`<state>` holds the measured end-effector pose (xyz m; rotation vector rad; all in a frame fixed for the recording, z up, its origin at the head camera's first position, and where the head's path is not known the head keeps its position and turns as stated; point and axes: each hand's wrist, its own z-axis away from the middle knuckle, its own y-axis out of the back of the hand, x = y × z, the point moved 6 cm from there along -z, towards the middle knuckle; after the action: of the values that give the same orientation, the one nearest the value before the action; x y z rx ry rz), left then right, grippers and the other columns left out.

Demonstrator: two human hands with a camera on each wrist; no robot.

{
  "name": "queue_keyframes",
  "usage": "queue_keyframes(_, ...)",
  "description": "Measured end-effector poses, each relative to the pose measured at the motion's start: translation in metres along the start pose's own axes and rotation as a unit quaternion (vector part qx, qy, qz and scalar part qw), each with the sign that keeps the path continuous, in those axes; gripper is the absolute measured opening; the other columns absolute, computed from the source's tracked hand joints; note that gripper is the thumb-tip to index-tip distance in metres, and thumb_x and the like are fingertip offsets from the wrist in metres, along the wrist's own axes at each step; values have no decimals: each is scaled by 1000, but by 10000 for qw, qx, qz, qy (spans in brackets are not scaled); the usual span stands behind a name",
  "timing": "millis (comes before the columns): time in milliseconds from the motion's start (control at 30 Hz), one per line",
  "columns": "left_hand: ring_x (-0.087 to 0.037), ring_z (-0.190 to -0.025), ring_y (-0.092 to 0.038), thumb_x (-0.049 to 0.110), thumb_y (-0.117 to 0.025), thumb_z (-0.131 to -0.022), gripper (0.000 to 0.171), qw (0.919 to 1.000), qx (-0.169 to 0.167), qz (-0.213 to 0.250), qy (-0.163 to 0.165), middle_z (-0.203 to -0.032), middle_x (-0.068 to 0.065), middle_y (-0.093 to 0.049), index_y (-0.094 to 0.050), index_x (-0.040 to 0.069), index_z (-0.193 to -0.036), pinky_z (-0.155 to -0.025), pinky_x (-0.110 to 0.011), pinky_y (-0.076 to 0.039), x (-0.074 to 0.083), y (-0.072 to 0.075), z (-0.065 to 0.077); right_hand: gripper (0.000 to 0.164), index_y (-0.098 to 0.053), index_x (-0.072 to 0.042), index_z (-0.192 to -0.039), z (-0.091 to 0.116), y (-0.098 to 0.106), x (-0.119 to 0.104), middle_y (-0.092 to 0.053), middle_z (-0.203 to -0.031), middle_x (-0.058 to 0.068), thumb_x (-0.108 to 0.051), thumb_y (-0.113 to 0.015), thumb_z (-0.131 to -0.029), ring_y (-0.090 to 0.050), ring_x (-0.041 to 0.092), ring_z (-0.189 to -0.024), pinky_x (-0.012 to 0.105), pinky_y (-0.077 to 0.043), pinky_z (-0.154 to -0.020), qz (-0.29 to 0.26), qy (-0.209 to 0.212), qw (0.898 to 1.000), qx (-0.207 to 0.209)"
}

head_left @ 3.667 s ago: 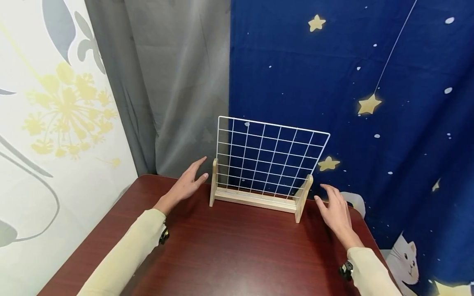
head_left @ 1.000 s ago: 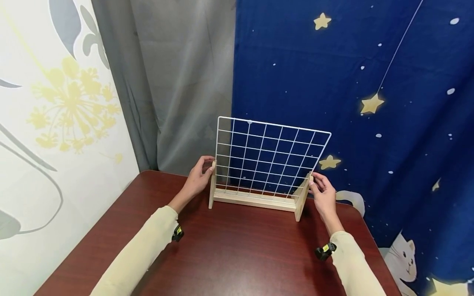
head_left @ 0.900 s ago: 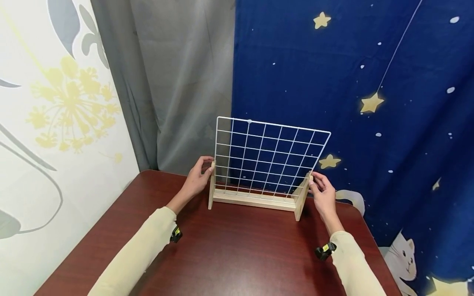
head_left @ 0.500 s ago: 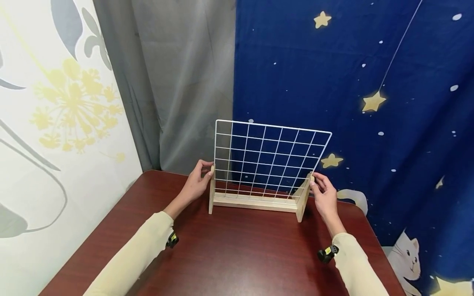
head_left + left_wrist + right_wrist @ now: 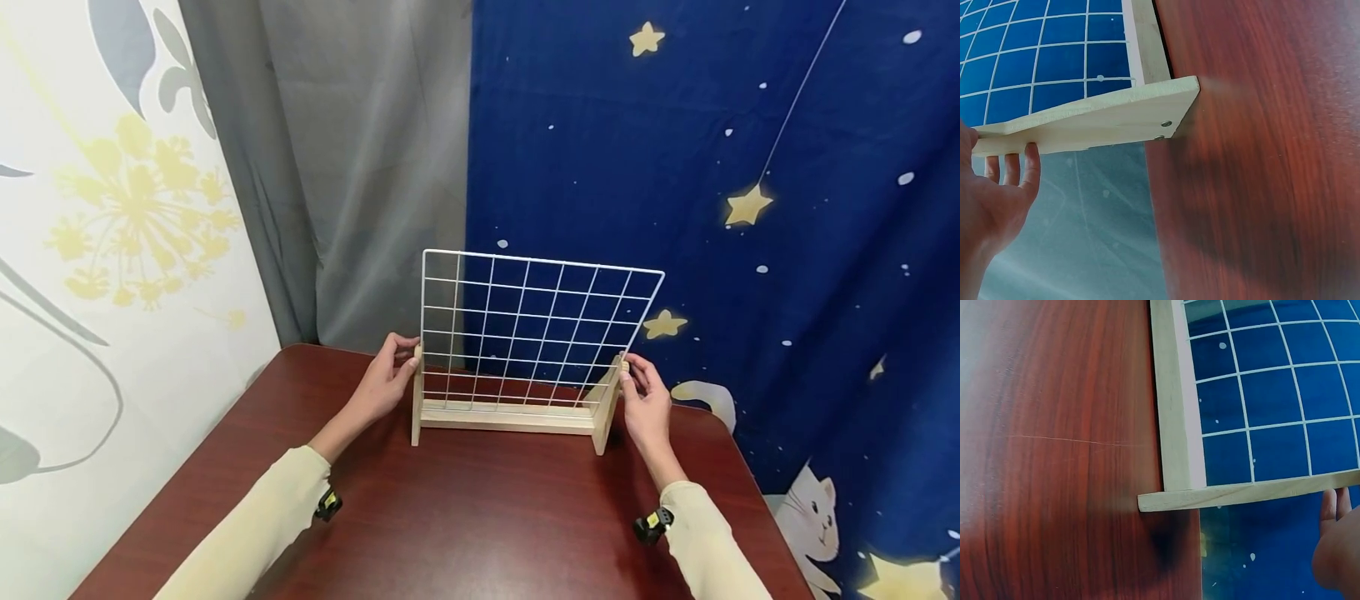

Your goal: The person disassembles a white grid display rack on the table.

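A white wire grid (image 5: 543,261) stands upright, leaning back slightly, in a pale wooden stand (image 5: 510,422) on the table. My left hand (image 5: 378,387) pinches the top of the stand's left side panel between thumb and fingers. In the left wrist view, three fingertips (image 5: 1031,150) rest against that panel's outer face, with screw heads near its foot. On the other side, my right hand (image 5: 647,412) holds the top of the right side panel. The right wrist view shows its fingers (image 5: 1329,506) at the panel's edge, the thumb hidden.
The dark red-brown table (image 5: 480,517) has rounded back corners, and the stand is near its back edge. Behind it hang a grey curtain (image 5: 375,167) and a blue star-patterned curtain (image 5: 585,167). A white patterned curtain (image 5: 45,275) runs along the left.
Both hands have closed in from beside the stand and taken hold of its side panels. The stand has since shifted slightly left and towards me, its left end coming further forward.
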<state>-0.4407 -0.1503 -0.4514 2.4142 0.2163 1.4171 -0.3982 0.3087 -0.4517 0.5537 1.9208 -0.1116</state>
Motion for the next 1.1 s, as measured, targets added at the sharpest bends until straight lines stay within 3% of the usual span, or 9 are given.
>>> queue_keyframes(200,-41,-134,-60,1,-53,-108,25,10000,-83,-20,-51,-154,-26,-54,-48,-3,-132,-105,-45,-57,0,2,2,38,-61,-4,-145,5,-1,-1,-61,-151,20,-9,-60,-107,-63,6,-124,3,-51,-85,47,41,10000,65)
queue_keyframes(367,-40,-136,-59,2,-52,-109,24,9999,-139,-32,-73,-156,-25,-52,-47,-3,-132,-106,-50,-56,1,4,8,37,-61,-5,-144,10,-2,-2,-61,-152,19,-8,-60,-107,-62,-3,-119,3,-51,-86,-10,50,10000,26)
queue_keyframes(600,-41,-133,-61,1,-53,-108,25,9996,-130,58,-229,-154,-26,-53,-47,-5,-131,-99,-18,-55,5,5,11,36,-61,-4,-143,10,0,-4,-61,-150,20,-6,-60,-107,-63,-6,-111,7,-55,-85,-59,146,9999,-33)
queue_keyframes(767,-41,-132,-61,0,-52,-108,25,9995,-118,106,-260,-154,-26,-53,-47,-5,-132,-95,-9,-51,7,5,12,35,-62,0,-141,8,2,-6,-62,-149,23,-4,-61,-106,-65,-6,-109,11,-58,-82,-250,185,9994,-161)
queue_keyframes(833,-41,-132,-61,0,-53,-108,26,9996,-109,67,-256,-154,-26,-53,-47,-5,-133,-96,-12,-53,7,5,12,35,-63,1,-140,7,3,-8,-62,-148,24,-4,-62,-105,-66,-7,-108,13,-59,-81,-266,223,9992,-176)
queue_keyframes(967,-40,-132,-61,0,-52,-108,26,9995,-97,-28,-290,-154,-25,-53,-47,-5,-133,-101,-36,-59,8,5,14,34,-65,-2,-139,8,4,-12,-65,-145,22,-6,-64,-105,-68,-2,-109,12,-59,-79,17,242,9996,-139)
queue_keyframes(1033,-40,-132,-61,0,-52,-108,26,9995,-93,-49,-290,-155,-25,-53,-47,-5,-134,-102,-47,-58,8,5,14,34,-66,-6,-139,9,4,-14,-67,-144,19,-10,-65,-105,-70,6,-112,9,-57,-79,339,234,9991,-76)
queue_keyframes(1100,-40,-133,-61,1,-52,-109,27,9995,-102,-48,-295,-155,-24,-52,-47,-4,-134,-102,-49,-58,8,4,14,35,-66,-12,-140,11,5,-18,-68,-145,14,-17,-67,-105,-69,15,-118,4,-53,-80,831,241,9962,98)
